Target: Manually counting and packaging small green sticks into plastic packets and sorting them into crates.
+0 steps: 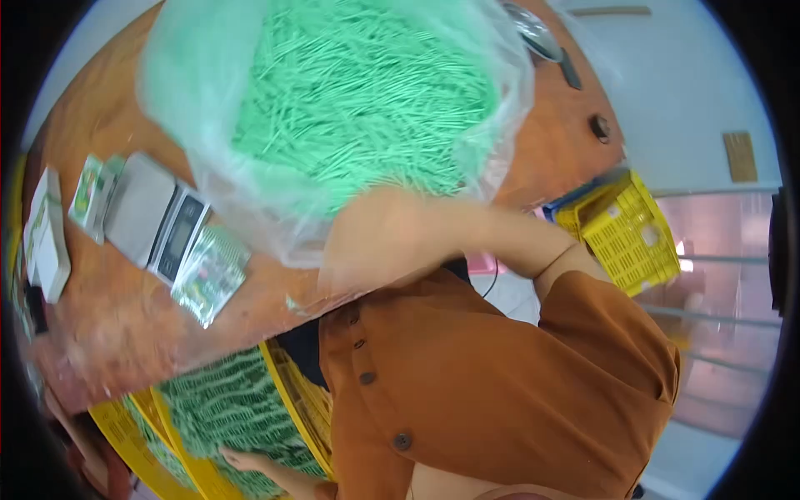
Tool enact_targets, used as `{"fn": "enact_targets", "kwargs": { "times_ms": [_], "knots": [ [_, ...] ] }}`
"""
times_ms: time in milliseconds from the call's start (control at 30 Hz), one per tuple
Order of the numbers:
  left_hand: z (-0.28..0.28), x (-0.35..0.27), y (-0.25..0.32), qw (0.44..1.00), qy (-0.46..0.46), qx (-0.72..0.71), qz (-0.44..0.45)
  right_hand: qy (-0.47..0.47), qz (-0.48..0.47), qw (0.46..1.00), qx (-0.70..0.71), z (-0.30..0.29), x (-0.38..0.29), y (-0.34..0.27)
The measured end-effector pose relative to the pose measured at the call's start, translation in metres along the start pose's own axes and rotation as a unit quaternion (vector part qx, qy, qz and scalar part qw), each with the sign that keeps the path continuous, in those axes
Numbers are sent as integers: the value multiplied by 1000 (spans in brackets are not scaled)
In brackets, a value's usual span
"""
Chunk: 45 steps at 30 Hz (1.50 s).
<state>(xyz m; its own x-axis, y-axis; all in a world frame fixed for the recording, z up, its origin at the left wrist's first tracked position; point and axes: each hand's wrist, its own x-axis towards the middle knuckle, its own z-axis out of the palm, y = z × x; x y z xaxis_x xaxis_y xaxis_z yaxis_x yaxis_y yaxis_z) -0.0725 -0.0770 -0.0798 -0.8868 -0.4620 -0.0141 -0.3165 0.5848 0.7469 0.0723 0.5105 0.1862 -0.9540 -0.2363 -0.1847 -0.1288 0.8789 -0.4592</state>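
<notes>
A large clear plastic bag (212,169) lies spread on the wooden table, full of thin light-green sticks (369,94). My right hand (375,240), strongly blurred, is at the bag's near edge; its fingers and anything in them cannot be made out. Lower left, my left hand (240,459) reaches over a yellow crate (294,400) of closely stacked green packets (231,400), its fingertips at them; whether it grips one is unclear. Left of the bag stands a digital scale (140,209), with a shiny green printed packet (211,272) against its display end.
Green-and-white packs (90,197) and a white stack (47,244) lie at the table's left. A metal scoop (540,37) and a small dark round object (600,128) are at the right. A yellow basket (631,234) stands beyond the edge. Another person's arm (81,437) shows lower left.
</notes>
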Motion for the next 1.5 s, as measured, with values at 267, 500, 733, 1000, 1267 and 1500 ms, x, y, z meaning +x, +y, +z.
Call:
{"fn": "enact_targets", "kwargs": {
  "times_ms": [267, 500, 733, 1000, 1267, 1500],
  "knots": [
    [36, 16, 94, 986, 77, 100, 106, 243, 277, 845, -387, 20, -150, 120],
    [52, -66, 234, 936, 46, -68, 343, 256, 260, 827, -427, 44, -137, 147],
    [80, -112, 310, 812, -59, -105, 571, 130, 203, 883, -402, 27, -138, 173],
    [102, -179, 349, 805, -219, -222, 504, 282, 170, 877, 350, 2, -107, 156],
    [217, -303, 486, 654, -404, -367, 523, 292, 101, 830, 465, 0, -36, 119],
    [209, -322, 511, 392, -723, -557, -112, 586, -56, 715, 378, -6, 9, 72]
  ]
}}
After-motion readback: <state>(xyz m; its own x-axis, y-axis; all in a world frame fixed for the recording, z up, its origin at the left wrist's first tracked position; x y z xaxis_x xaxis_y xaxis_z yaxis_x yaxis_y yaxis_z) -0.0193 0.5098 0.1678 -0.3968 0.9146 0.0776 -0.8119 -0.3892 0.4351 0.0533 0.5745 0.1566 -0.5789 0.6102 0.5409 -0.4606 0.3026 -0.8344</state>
